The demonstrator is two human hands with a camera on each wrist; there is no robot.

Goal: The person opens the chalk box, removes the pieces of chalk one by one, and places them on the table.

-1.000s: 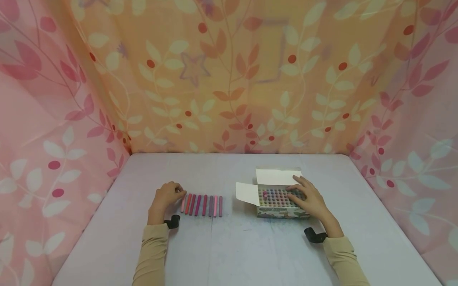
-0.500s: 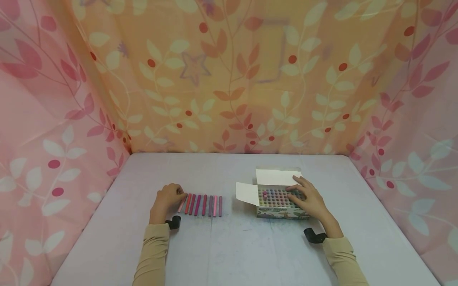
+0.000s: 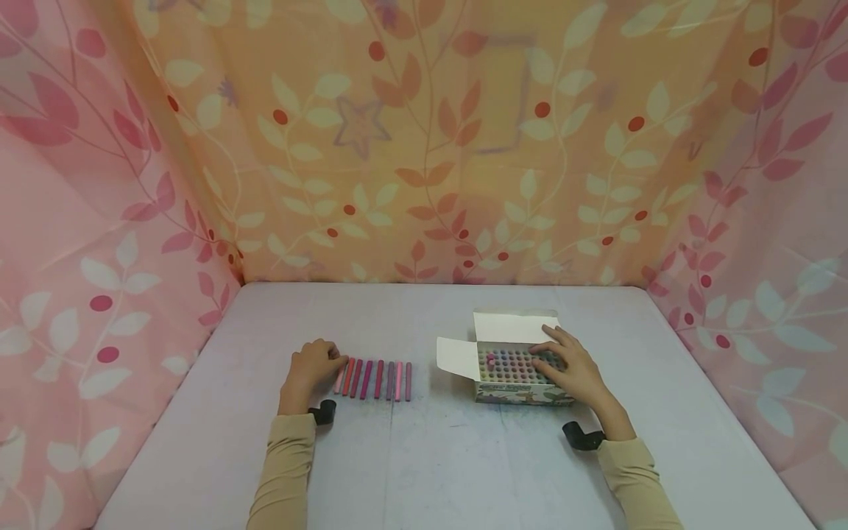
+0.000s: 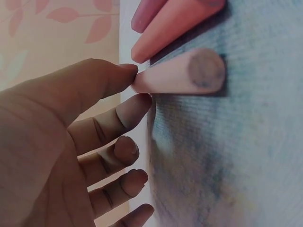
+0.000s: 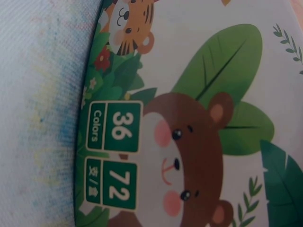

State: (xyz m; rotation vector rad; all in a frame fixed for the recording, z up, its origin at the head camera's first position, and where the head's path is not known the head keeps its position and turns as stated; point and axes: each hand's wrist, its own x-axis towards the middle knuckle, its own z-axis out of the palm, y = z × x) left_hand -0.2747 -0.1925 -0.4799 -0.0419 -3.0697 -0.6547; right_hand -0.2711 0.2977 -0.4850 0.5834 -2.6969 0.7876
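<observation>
With thumb and index finger my left hand pinches the far end of a pale pink chalk stick, the leftmost in a row on the table. The stick lies flat, its smudged round end toward the left wrist camera. Red, purple and pink chalk sticks lie side by side to its right. My right hand rests over the right part of an opened chalk box, fingers spread, hiding some of the contents. Several chalk ends show there in rows, and a pink piece stands higher. The right wrist view shows only the box's printed side.
A white flap sticks out from the box's left side, and its lid stands folded back. Chalk smudges mark the white table cloth. Patterned curtains enclose the back and both sides.
My left hand has shifted slightly right. The pale pink chalk stick slanted with its near end to the left half a second ago; it now lies closer in line with the row. The right hand stays put.
</observation>
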